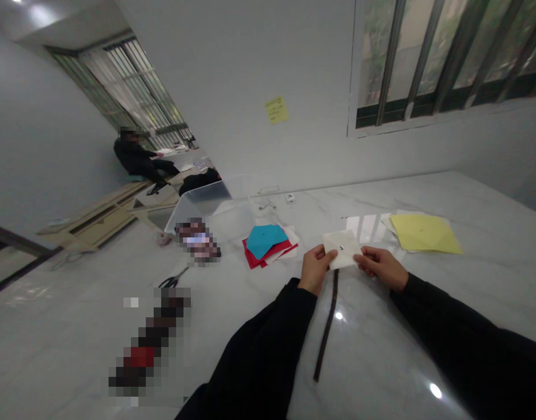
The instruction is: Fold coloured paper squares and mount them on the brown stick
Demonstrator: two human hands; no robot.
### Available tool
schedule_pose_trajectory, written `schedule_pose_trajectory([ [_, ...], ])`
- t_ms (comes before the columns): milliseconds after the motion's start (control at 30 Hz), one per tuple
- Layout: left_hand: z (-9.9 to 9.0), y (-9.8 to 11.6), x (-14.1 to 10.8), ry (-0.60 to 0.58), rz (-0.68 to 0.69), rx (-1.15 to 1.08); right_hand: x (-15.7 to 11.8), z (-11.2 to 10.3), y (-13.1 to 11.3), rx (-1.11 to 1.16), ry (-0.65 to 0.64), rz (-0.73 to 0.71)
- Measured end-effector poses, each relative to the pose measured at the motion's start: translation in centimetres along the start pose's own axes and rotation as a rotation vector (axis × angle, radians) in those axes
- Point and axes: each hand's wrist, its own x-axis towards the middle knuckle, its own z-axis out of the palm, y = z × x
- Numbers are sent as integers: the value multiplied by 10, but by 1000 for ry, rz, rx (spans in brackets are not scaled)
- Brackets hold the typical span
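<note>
My left hand [316, 267] and my right hand [382, 266] hold a small cream-white folded paper piece [344, 242] between them, just above the table. The left fingers and thumb pinch its left side; the right ones pinch its lower right corner. A small shiny metal dot sits at the middle of the paper. Directly below it, a thin dark brown stick [327, 335] runs toward me; its upper end meets the paper's lower edge, and I cannot tell whether they are joined.
Left of my hands lies a pile of blue, red and white papers [265, 240]. Yellow sheets [425, 233] lie to the right on the white marbled table [382, 361]. Farther left are scissors [174, 280], blurred-out items and a clear plastic bin [202, 201]. Another person [136, 154] sits far back.
</note>
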Motion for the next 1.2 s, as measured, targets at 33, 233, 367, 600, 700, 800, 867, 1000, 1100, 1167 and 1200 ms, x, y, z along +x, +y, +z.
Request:
schedule_pose_trajectory([
  [33,0,0,0,4,2,4,0,0,1,-12,-7,-7],
  [233,-1,-1,1,44,29,26,-1,0,0,-68,127,-111],
  [367,-1,-3,1,67,29,62,-6,-3,-10,-291,435,-353],
  [600,2,-2,-2,46,-5,106,-15,4,-19,-635,382,-548],
  [700,3,-2,-4,24,-8,117,-15,7,-16,-659,322,-553],
  [800,3,-3,-3,1,-9,111,-12,7,-12,-653,282,-554],
  [867,3,-3,-3,-12,-10,106,-10,6,-11,-645,266,-550],
  [1000,3,-1,-3,-38,-15,113,-7,4,-8,-639,257,-543],
  [1100,5,1,-5,-51,-22,121,-6,5,-9,-626,248,-532],
  [1167,6,3,-7,-73,-18,135,-7,6,-11,-611,247,-522],
  [1200,6,4,-7,-89,-13,145,-8,6,-12,-602,249,-519],
])
